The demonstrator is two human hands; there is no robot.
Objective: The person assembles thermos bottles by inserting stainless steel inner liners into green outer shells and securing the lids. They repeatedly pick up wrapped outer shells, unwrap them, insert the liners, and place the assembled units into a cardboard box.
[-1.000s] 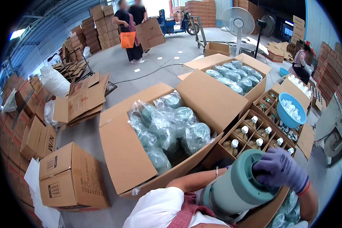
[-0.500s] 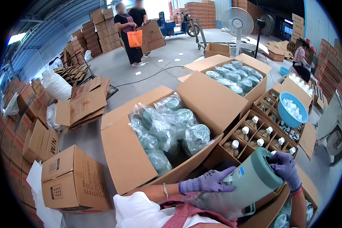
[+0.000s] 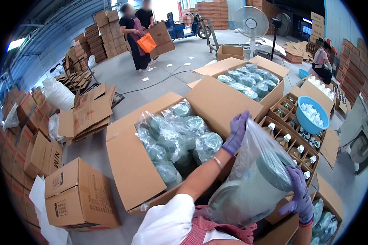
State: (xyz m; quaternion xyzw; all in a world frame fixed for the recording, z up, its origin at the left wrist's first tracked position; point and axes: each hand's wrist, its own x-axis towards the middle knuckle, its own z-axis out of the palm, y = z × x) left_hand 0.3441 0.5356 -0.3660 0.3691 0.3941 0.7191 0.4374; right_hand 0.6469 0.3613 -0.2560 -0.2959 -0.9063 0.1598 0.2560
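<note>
Head view: we are pinching a clear bag [image 3: 252, 141] with our left hand [image 3: 236, 134], fingers closed, and spreading our right hand [image 3: 300, 198], half open, against it. Between them, the green container [image 3: 249, 198] is looking stiff, probably slippery, best cupped round its body. Well left of our fingers, a carton [image 3: 65, 194] is showing dark printing.

Printed characters stand on the closed carton [image 3: 79, 196], the box [image 3: 43, 153] beyond it and the orange bag [image 3: 146, 44].
</note>
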